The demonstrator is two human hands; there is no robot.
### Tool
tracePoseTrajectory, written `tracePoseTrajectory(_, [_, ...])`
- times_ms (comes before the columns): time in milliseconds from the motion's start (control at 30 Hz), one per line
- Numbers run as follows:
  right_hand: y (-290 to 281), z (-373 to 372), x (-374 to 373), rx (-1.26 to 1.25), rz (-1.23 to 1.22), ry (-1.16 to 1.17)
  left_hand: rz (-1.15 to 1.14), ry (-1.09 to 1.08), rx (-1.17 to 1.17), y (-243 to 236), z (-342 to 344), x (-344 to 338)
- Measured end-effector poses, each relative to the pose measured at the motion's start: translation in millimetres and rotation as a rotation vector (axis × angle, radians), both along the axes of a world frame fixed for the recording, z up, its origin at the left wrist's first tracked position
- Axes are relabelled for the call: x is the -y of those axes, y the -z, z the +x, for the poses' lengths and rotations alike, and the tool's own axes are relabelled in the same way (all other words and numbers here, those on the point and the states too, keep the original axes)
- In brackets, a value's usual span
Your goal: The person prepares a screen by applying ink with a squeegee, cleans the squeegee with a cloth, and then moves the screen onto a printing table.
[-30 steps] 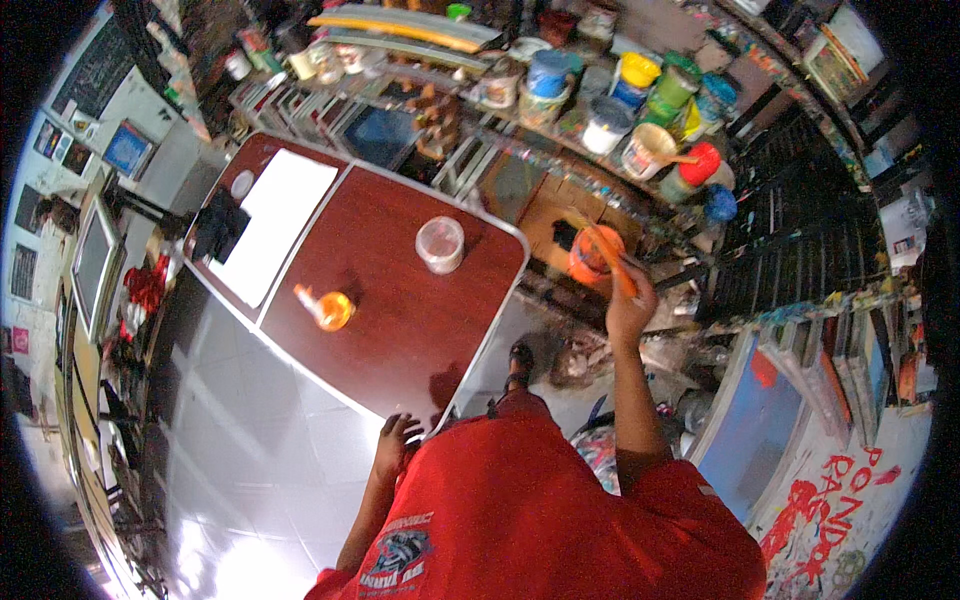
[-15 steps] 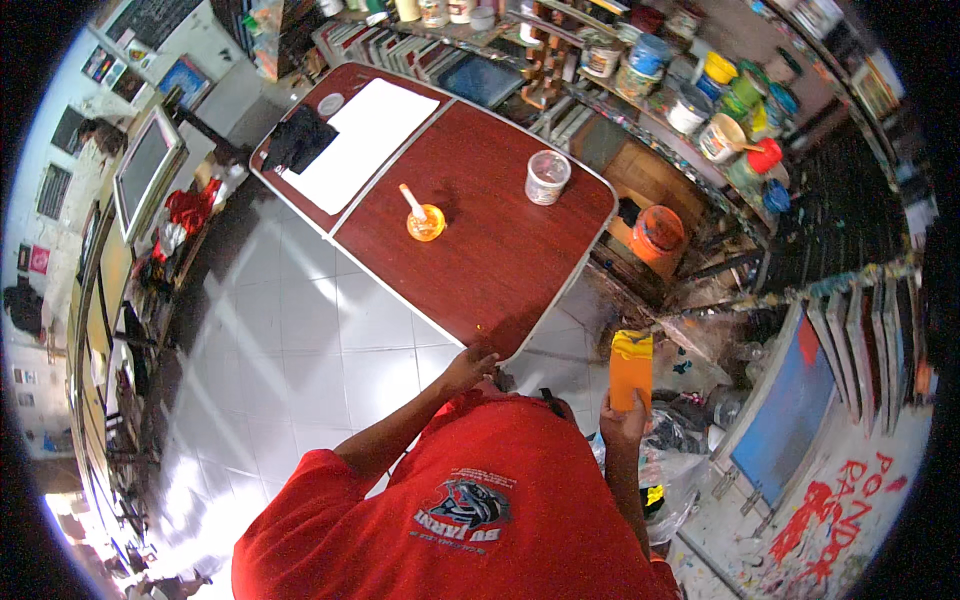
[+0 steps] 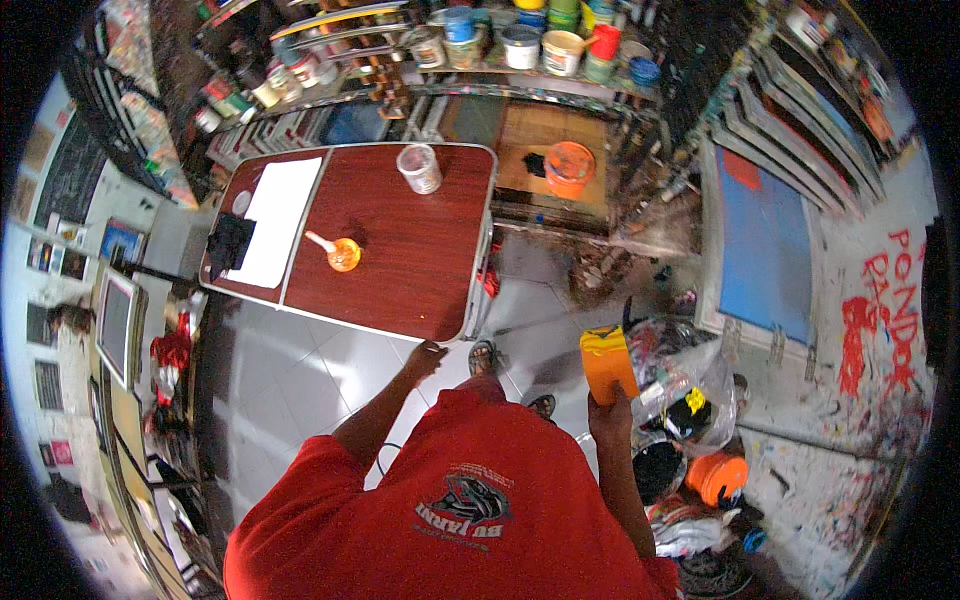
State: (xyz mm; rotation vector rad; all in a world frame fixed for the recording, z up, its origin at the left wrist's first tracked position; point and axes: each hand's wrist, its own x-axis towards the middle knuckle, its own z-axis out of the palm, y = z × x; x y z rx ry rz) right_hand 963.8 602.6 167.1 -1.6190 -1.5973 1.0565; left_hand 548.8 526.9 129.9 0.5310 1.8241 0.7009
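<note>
In my right hand (image 3: 609, 408) is a flat orange scraper (image 3: 606, 372), held upright by its lower end, with yellow paint along its top edge. My left hand (image 3: 427, 360) is empty, its fingers loosely apart, beside the near edge of the dark red table (image 3: 400, 260). On the table stands a small cup of yellow-orange paint (image 3: 346, 256) with a pale-handled spatula (image 3: 319, 241) leaning out of it. A translucent, stained tub (image 3: 420, 172) is near the far edge. Toward the left lie a white sheet (image 3: 275, 220) and a black cloth (image 3: 230, 243).
Paint pots (image 3: 521, 46) line the shelf at the back. An orange bucket (image 3: 570, 168) stands right of the table. A blue-faced screen frame (image 3: 762, 250) leans at the right. Near my right arm are a clear plastic bag (image 3: 712, 395) and another orange bucket (image 3: 714, 478).
My view has turned right, so the table sits further left. My left hand has come off the table corner. The scraper stays in my right hand, now tilted slightly.
</note>
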Motion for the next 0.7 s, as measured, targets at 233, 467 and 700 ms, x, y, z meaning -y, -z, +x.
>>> tracePoseTrajectory(233, [-5.3, 32.6, 37.8, -0.869, -0.255, 0.487, 0.334, -0.11, -0.109, 48.5, -116.3, -47.1])
tracePoseTrajectory(467, [-30.8, -22.3, 46.0, -1.323, -0.211, 0.853, 0.845, -0.153, 0.143, 63.1, -266.4, -192.2])
tracePoseTrajectory(700, [-10.9, -59.5, 77.5, -0.528, -0.052, 0.758, 0.473, -0.46, 0.432, 50.0, -204.6, -153.3])
